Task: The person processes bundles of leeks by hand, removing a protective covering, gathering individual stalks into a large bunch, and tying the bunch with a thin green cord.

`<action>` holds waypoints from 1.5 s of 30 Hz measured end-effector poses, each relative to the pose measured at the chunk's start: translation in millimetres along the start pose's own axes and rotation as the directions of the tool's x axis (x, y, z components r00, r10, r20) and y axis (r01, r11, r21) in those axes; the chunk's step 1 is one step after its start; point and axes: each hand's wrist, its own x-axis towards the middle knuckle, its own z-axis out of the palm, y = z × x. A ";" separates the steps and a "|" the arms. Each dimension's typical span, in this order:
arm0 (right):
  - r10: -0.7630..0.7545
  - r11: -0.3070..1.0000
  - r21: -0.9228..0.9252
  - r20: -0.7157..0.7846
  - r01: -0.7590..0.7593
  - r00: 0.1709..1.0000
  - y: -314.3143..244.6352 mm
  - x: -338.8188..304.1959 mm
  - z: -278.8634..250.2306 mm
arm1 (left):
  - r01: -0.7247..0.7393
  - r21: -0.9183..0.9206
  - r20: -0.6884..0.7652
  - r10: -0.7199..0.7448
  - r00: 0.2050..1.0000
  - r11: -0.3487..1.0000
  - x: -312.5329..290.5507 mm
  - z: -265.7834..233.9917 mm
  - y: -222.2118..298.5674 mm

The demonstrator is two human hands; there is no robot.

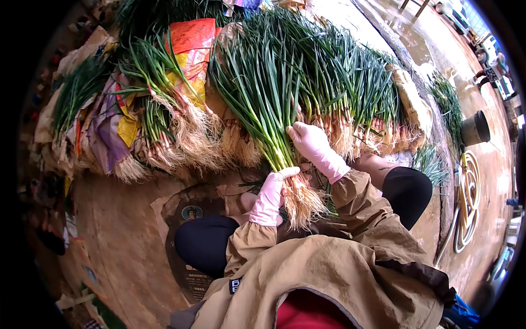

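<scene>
A bunch of green garlic point(263, 109), with long dark leaves, pale stems and stringy roots, stands tilted in front of me. My left hand point(269, 194), in a pink glove, is wrapped round its lower stems just above the roots point(300, 205). Higher up, my right hand point(313, 143), gloved in pink too, is closed with its fingertips at the bunch's right edge. It seems to pinch a stem there; the fingers partly hide it. Right behind lies a long row of more green garlic point(350, 82), roots toward me.
Smaller bunches point(175, 104) lie at the left among an orange and yellow sack point(192, 44) and a purple cloth point(107, 126). At the right are a black bucket point(475, 129) and a coiled hose point(468, 197) on wet ground. My knees point(204, 241) flank the work.
</scene>
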 end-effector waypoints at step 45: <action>0.274 0.620 0.657 0.330 -0.428 0.903 28.1 -29.9 -5.2 | -0.181 -0.051 0.017 0.182 0.983 0.982 15.0 13.1 -1.5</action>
